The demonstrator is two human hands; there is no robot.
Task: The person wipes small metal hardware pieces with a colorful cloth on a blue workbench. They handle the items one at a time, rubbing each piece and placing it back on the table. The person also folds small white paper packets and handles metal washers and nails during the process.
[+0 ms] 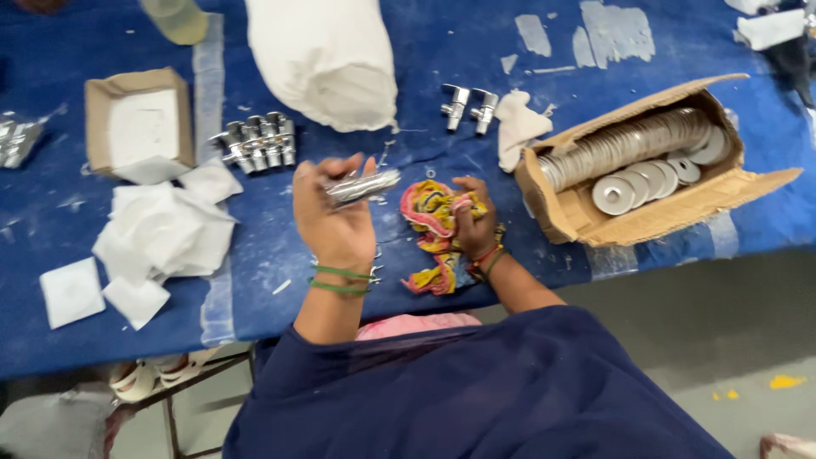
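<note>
While the person leaned over the blue table (476, 51), many small things lay on it. Near the left edge sat a small brown box (138, 119), open at the top, with white paper (143, 127) inside it. Below the box lay a pile of white paper sheets (161, 234), and one square sheet (71, 291) lay alone near the front left corner. Just right of the box stood a tight row of shiny metal valves (257, 143). Behind them, toward the back edge, lay a big white sack (327, 59) on its side.

The left hand (336, 217) was near the front edge, in the middle of the table. Its fingers were curled around a shiny metal valve (364, 184). The valve lay almost flat, with its long side going left to right, and its free end pointed right and a little up, away from the person. Just beside it, the right hand (474, 223) was closed tight on a colourful rag (433, 223) that rested on the table.

Two more valves (470, 108) stood farther back, with a white cloth (518, 126) next to them. Near the right edge lay a long cardboard box (663, 217) with its flaps open. It held a long row of round metal discs (629, 143) packed on edge, and a few discs (646, 180) lay flat in front of them.
</note>
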